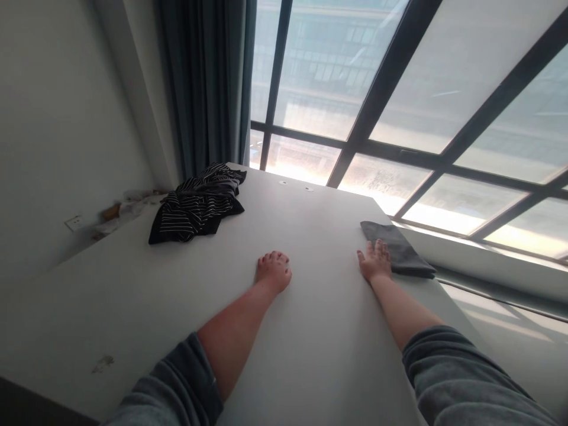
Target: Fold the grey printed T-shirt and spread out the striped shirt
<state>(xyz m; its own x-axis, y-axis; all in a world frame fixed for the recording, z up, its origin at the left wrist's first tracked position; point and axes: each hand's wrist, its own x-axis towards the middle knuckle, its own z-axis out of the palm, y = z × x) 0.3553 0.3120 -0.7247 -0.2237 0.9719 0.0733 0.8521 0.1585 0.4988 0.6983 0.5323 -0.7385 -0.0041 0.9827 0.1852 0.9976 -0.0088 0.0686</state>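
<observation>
My left hand point(273, 271) rests on the white table point(310, 331) with its fingers curled in, and no object shows in it. To the right, my right hand point(376, 260) lies flat with fingers spread, partly over the left edge of a folded dark grey cloth point(406, 251). The cloth lies flat near the table's right edge; whether it is a garment I cannot tell. Farther back on the left is a crumpled black garment with white stripes point(199, 201), apart from both hands.
Large dark-framed windows point(370, 118) stand beyond the table, with a dark curtain point(208, 83) at their left. Two small white round fittings point(309, 189) sit near the far table edge. A worn patch point(103, 364) marks the surface at lower left. Clutter point(128, 210) lies by the left wall.
</observation>
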